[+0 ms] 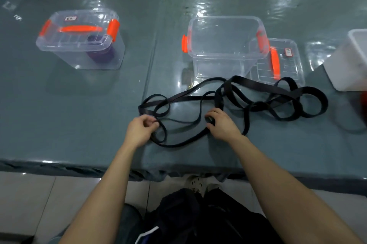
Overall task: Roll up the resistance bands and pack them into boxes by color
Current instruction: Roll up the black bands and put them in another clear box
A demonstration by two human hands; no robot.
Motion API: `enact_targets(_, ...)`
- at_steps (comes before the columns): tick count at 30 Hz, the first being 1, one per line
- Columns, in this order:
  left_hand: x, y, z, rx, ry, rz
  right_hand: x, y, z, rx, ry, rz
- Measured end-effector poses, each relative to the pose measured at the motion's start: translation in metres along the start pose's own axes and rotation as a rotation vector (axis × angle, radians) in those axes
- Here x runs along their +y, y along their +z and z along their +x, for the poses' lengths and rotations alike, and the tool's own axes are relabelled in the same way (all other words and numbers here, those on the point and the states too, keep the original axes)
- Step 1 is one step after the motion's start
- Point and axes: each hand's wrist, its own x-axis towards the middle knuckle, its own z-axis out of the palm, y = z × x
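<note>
Right now a tangle of black resistance bands [234, 100] lies spread in loose loops on the grey-green table [79, 114], near its front edge. The left hand [141, 130] pinches a thin band loop at the tangle's left end, fingers closed around the strap. The right hand [220, 124] presses down on a small rolled start of a band, fingers curled over it and thumb against it. Between the two hands a slack loop sags toward the table edge. Beyond the right hand, just behind the tangle, stands an open clear box [224, 45] with orange latches; its lid [282, 61] leans against its right side. Far beyond the left hand sits a closed clear box [79, 39] with an orange handle, a purple roll [103, 55] inside. At the far right, a white container [349, 65] shows partly.
</note>
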Motion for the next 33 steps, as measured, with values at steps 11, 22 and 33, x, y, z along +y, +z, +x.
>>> enact_targets(11,0.043,-0.071,0.012,-0.022,0.145,-0.479,-0.047,-0.019,-0.003,0.333,-0.011,0.042)
enact_targets(22,0.009,-0.046,0.021,0.321,0.134,0.070,-0.053,0.011,0.010,-0.215,-0.082,-0.278)
enact_targets(33,0.053,-0.068,0.025,0.120,0.340,0.248,-0.086,-0.025,0.019,-0.080,-0.045,-0.029)
